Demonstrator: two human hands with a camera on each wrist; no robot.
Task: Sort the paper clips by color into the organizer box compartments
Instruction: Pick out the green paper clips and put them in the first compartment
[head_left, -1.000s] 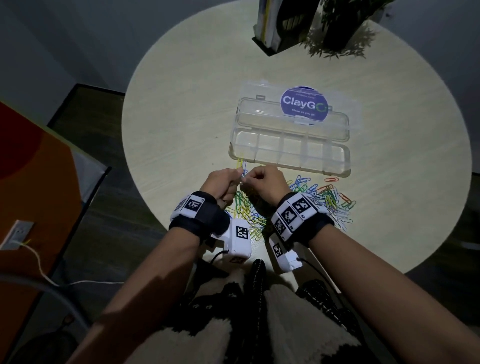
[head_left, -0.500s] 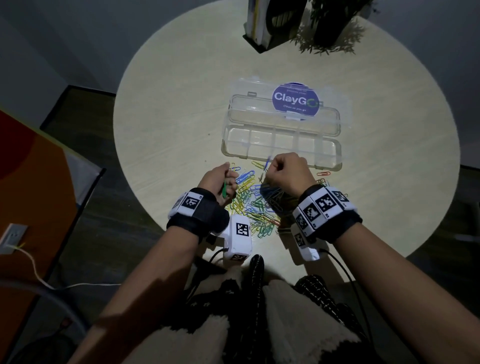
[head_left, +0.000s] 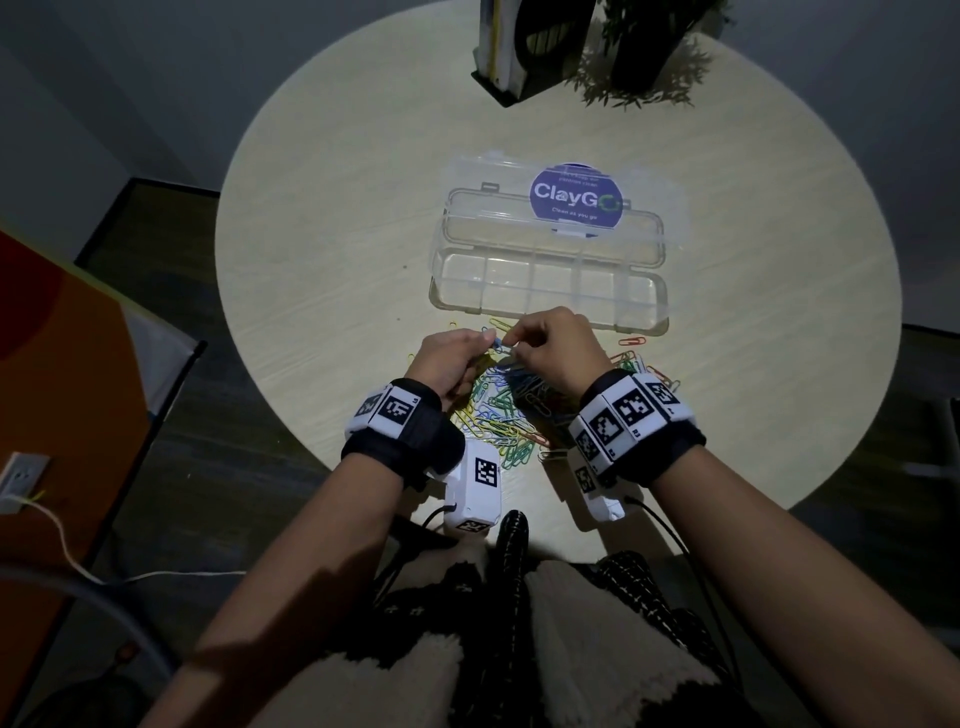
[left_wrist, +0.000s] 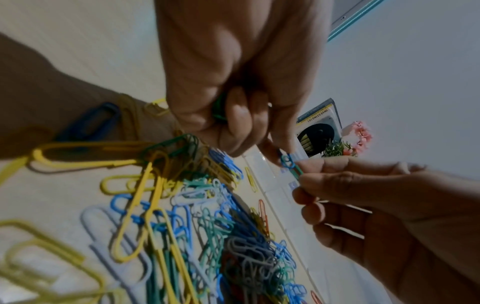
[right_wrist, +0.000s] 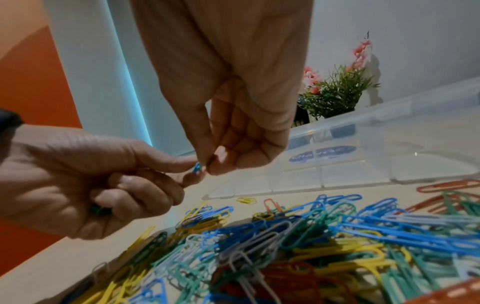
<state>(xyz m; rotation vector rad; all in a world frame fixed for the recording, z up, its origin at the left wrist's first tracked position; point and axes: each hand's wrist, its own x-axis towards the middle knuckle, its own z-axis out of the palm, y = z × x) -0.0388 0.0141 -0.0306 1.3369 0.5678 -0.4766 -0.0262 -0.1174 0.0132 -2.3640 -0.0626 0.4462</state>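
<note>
A pile of mixed-colour paper clips (head_left: 498, 415) lies on the round table, just in front of the clear organizer box (head_left: 550, 283). The box's compartments look empty, and its lid (head_left: 571, 200) lies open behind it. Above the pile my hands meet. My left hand (head_left: 488, 340) pinches a blue clip (left_wrist: 287, 161) and my right hand (head_left: 511, 347) pinches a green clip (left_wrist: 296, 172) hooked into it. Another green clip (right_wrist: 100, 209) sits tucked under my left hand's curled lower fingers. In the right wrist view only the blue clip's tip (right_wrist: 196, 167) shows between the fingertips.
A dark book holder (head_left: 519, 47) and a potted plant (head_left: 649, 57) stand at the table's far edge. A few stray clips (head_left: 631, 341) lie by the box's right front corner. An orange panel (head_left: 57, 374) stands left of the table.
Half a second ago my hands were apart, the left with a green clip and the right raised with a blue one. They have come together again over the pile.
</note>
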